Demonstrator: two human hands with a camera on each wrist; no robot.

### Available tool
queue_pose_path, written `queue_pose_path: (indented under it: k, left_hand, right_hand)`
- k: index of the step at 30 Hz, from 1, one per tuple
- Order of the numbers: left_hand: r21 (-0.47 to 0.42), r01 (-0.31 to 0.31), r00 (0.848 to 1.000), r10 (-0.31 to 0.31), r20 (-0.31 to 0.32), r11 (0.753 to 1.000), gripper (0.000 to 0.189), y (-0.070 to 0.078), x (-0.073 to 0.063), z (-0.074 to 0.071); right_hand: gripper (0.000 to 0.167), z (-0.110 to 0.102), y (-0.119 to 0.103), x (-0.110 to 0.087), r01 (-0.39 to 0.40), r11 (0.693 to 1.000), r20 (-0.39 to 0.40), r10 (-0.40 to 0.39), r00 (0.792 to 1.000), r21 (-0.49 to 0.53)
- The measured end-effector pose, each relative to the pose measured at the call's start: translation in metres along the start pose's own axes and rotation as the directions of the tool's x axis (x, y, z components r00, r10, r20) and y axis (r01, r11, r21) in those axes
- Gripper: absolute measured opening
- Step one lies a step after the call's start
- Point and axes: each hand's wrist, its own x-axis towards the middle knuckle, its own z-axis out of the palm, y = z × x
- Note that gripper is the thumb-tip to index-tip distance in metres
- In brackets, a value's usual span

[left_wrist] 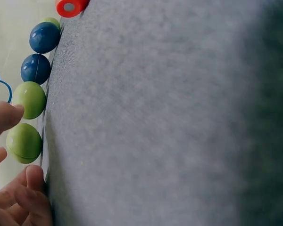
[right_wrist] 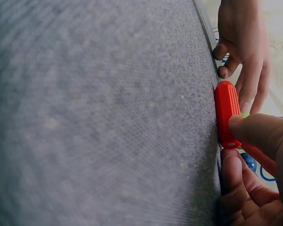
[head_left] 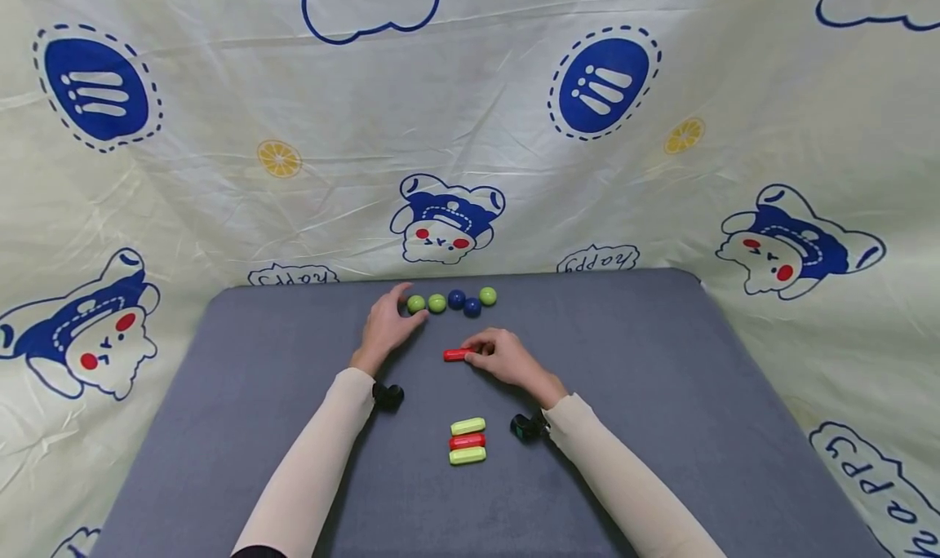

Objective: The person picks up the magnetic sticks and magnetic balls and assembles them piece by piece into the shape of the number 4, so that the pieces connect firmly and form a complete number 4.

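Note:
At the far side of the table my left hand (head_left: 389, 325) reaches round the leftmost green ball (head_left: 416, 303), thumb and fingers spread apart. In the left wrist view that green ball (left_wrist: 24, 143) sits between the parted fingers, with no clear grip on it. My right hand (head_left: 507, 358) pinches the right end of a red ribbed bar (head_left: 457, 355) lying nearer the middle. The right wrist view has the thumb on top of the bar (right_wrist: 227, 113) and curled fingers at its near end. Further right along the row are another green ball (head_left: 436, 303), two blue balls (head_left: 456, 299) and a third green ball (head_left: 488, 296).
Closer to the body, between the forearms, a yellow-green bar (head_left: 467, 426), a red bar (head_left: 467, 441) and a second yellow-green bar (head_left: 467, 456) lie stacked side by side. A grey cloth covers the table (head_left: 624, 346). A printed curtain (head_left: 499, 158) hangs behind its far edge.

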Motion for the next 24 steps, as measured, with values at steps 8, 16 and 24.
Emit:
queue_pose_path:
  k: [8, 16, 24]
  left_hand:
    - [0.034, 0.004, 1.0, -0.004, -0.01, 0.999, 0.049, 0.003, 0.0, 0.001]
    - [0.005, 0.015, 0.999, -0.015, -0.037, 1.0, 0.042, 0.002, 0.0, 0.001]
    - [-0.047, 0.01, 0.999, -0.012, -0.045, 0.999, 0.041, -0.001, -0.01, -0.002]
  right_hand:
    - [0.018, 0.001, 0.002, 0.0, 0.012, 1.0, -0.008, -0.012, 1.0, 0.006]
    - [0.019, 0.0, 0.0, 0.0, 0.002, 1.0, -0.005, -0.002, 1.0, 0.009]
    - [0.019, 0.0, 0.0, 0.0, 0.0, 1.0, -0.001, 0.0, 1.0, 0.008]
